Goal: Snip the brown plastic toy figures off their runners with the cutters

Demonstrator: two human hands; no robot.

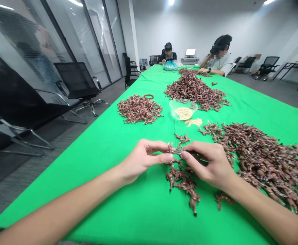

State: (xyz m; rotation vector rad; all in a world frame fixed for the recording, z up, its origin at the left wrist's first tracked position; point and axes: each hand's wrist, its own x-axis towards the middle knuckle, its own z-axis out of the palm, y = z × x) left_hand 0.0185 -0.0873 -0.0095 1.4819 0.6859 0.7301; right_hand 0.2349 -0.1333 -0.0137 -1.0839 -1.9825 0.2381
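Left hand (144, 158) pinches a small brown piece (169, 148); right hand (210, 165) grips dark pliers (196, 156), over a near strand of brown pieces (183, 183) on green counter (128, 136).

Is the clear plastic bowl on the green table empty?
No, the clear plastic bowl on the green table holds a heap of small pale beige pieces.

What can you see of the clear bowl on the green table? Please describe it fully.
The bowl is small, round and see-through, apparently plastic. It stands upright on the green table, beyond both hands, between two brown heaps. Pale tan grains lie inside, covering its bottom. More such grains lie loose on the cloth just in front of it. No hand touches it.
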